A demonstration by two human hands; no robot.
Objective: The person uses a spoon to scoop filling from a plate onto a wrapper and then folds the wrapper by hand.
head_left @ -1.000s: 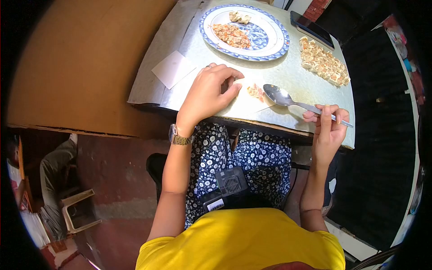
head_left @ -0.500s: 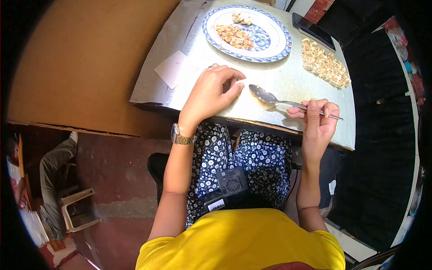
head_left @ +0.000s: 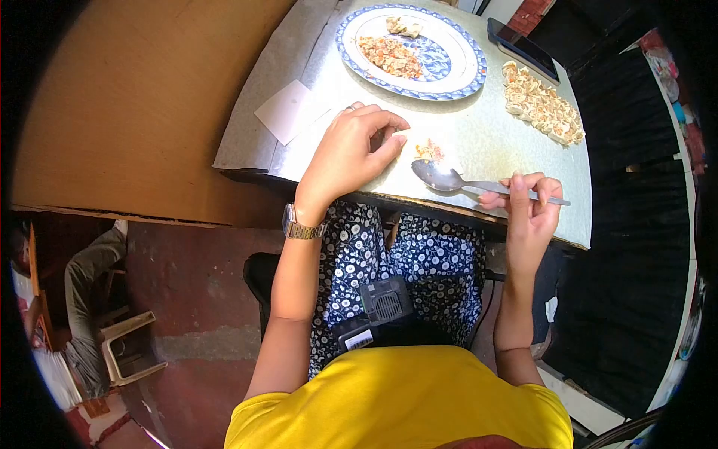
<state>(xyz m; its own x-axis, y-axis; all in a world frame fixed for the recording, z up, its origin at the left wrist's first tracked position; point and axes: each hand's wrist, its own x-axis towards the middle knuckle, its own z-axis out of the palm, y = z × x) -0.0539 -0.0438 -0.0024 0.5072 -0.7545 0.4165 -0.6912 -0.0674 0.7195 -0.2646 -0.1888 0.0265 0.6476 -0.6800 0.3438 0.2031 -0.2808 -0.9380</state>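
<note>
My right hand point(head_left: 532, 217) grips a metal spoon point(head_left: 439, 176) by its handle, the bowl low over the table near its front edge. Just beyond the bowl lies a small mound of orange-flecked filling point(head_left: 428, 149), on a pale wrapper point(head_left: 407, 156) that is hard to make out in the glare. My left hand point(head_left: 351, 150) rests on the table with fingers curled, thumb and forefinger closed at the wrapper's edge. A blue-rimmed oval plate point(head_left: 351, 65) holds more filling point(head_left: 389, 57) and a few pale folded pieces point(head_left: 404, 28).
Several filled dumplings point(head_left: 544, 108) sit in rows at the right, near a phone point(head_left: 521, 49). Pale square wrappers point(head_left: 287, 112) lie left of my left hand. A brown board point(head_left: 142, 112) adjoins the table. Another person's leg point(head_left: 90, 284) and a stool point(head_left: 131, 348) show at lower left.
The spoon's bowl has moved slightly toward me and turned, and a mound of filling now shows beyond it. My left hand has stayed nearly still.
</note>
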